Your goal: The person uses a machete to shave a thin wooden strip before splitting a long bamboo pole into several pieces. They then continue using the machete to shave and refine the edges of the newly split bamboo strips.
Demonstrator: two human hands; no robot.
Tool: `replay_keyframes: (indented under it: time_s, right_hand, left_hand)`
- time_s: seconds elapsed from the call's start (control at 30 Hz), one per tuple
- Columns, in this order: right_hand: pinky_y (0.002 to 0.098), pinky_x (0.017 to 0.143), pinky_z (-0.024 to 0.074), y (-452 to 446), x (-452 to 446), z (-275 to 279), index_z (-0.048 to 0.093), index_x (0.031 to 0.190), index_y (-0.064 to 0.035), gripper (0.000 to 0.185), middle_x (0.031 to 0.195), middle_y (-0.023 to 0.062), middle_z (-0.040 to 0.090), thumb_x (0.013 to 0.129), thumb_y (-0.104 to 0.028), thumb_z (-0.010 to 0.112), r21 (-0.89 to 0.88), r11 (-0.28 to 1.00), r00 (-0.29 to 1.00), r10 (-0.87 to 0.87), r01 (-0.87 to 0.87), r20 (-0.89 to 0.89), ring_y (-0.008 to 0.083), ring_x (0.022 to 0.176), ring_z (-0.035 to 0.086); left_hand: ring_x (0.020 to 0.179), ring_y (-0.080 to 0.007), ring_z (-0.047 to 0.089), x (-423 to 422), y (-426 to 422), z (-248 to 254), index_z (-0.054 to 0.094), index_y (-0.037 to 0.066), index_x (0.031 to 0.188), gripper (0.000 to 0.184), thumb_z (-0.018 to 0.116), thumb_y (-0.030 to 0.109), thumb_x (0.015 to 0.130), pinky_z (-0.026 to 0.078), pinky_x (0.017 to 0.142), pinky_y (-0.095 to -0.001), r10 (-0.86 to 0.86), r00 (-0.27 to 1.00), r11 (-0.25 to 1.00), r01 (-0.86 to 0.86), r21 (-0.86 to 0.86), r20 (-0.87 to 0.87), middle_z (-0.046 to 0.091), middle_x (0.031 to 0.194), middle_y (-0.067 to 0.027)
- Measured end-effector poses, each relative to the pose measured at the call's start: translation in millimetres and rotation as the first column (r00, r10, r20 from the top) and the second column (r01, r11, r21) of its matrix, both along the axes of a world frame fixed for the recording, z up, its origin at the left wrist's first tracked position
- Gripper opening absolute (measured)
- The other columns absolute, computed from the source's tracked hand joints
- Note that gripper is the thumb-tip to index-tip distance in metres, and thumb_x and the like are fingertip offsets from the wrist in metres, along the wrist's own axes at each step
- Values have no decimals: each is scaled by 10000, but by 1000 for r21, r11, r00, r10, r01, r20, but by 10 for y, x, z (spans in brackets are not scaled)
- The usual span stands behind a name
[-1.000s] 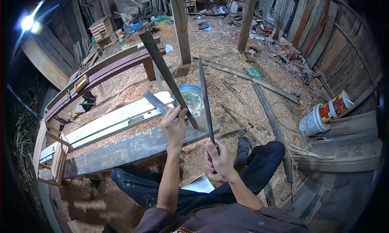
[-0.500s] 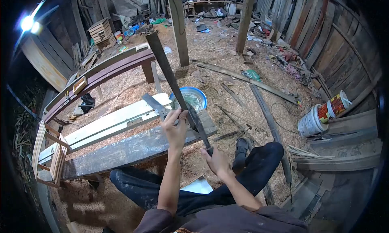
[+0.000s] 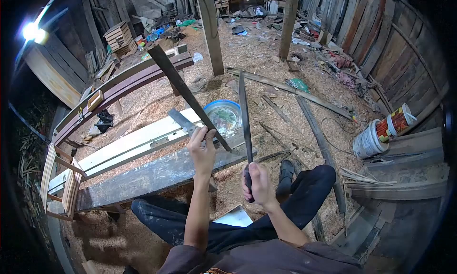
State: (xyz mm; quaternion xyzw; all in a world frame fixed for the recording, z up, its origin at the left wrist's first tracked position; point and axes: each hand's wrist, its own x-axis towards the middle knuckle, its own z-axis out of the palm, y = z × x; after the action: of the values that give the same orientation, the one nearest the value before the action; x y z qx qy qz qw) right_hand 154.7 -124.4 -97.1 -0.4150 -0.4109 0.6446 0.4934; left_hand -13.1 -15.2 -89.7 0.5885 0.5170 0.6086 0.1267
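Observation:
My left hand (image 3: 202,148) is closed around a long narrow strip of dark wood (image 3: 183,90), which slants up to the left. In my right hand (image 3: 261,183) is a machete-like knife (image 3: 245,117), gripped by its dark handle with the long blade pointing up. The blade stands apart from the strip, to its right. Below the strip's lower end lies a thick grey plank bench (image 3: 138,176). A short grey board (image 3: 182,120) rests just beyond my left hand, and past the strip sits a blue-rimmed basin (image 3: 222,102).
A white plank (image 3: 128,148) lies beside the bench, with a slatted wooden frame (image 3: 62,181) at its left end. Farther back is a long maroon beam (image 3: 124,88). Wood shavings and loose timbers (image 3: 319,136) cover the floor. Buckets (image 3: 371,140) stand at the right.
The knife has swung away from the strip to the right and now points up. The strip's upper end has shifted left and slightly down.

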Motion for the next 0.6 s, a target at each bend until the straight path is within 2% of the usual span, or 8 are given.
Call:
replay_keyframes:
  time_s: [0.1,0.17,0.2,0.37,0.43,0.5,0.57,0.6]
  right_hand:
    - [275,361,332,-23,-193,-220,452,925,-104,480,567,19,430,1069,-562,436,41,997,993,-66,63,93,111,381,408]
    - [294,356,317,30,-199,-385,422,873,-129,486,545,12,408,1068,-573,430,-431,902,997,58,-34,43,119,372,397]
    - [309,347,307,35,-147,-509,406,840,-137,506,537,12,407,1066,-590,420,-478,876,998,62,-61,-14,126,359,383]
    - [293,348,335,-23,-49,-225,445,862,-113,511,544,21,425,1073,-576,404,-350,935,997,45,-62,-57,124,358,389]
    - [287,350,348,30,-29,83,469,893,-78,511,528,23,415,1088,-542,384,-61,996,997,55,-59,-56,121,361,399]
    - [284,359,354,52,-27,177,463,863,-69,483,536,24,445,1099,-484,392,-48,997,992,59,-65,-107,100,390,427]
    - [286,363,358,67,-58,128,475,876,-64,497,539,27,452,1096,-502,397,-24,997,996,69,-71,-58,102,390,431]
    - [288,348,345,76,-60,109,462,888,-64,550,536,31,433,1068,-582,415,-258,956,989,122,-138,-78,119,371,409]
  left_hand:
    - [755,-246,661,8,-19,18,723,-69,1015,158,748,44,907,492,676,-348,26,998,998,-23,53,-58,691,863,-135]
    - [752,-254,662,36,-55,90,723,-71,1018,153,742,37,911,494,675,-359,24,998,1000,-25,-3,-66,685,860,-144]
    - [731,-168,646,8,-49,83,733,-60,1011,109,715,21,940,509,649,-306,32,994,999,-32,-2,-101,695,872,-108]
    - [761,-206,679,17,-72,40,734,-69,1024,125,715,-40,905,524,670,-328,-27,999,999,29,41,-47,704,863,-123]
    - [781,-193,687,-10,-73,60,737,-68,1018,128,707,-69,893,531,678,-330,-29,994,999,33,36,-101,707,863,-119]
    - [788,-190,688,-14,-80,85,740,-62,1010,128,708,-74,886,531,695,-320,-9,987,998,19,59,-160,711,868,-118]
    - [794,-194,690,-45,-47,-2,740,-60,1000,114,706,-68,891,529,715,-309,-89,995,995,90,34,-50,718,883,-121]
    - [794,-194,690,-60,-46,6,740,-60,1000,114,706,-68,891,529,715,-309,-84,995,996,86,31,-47,718,883,-121]
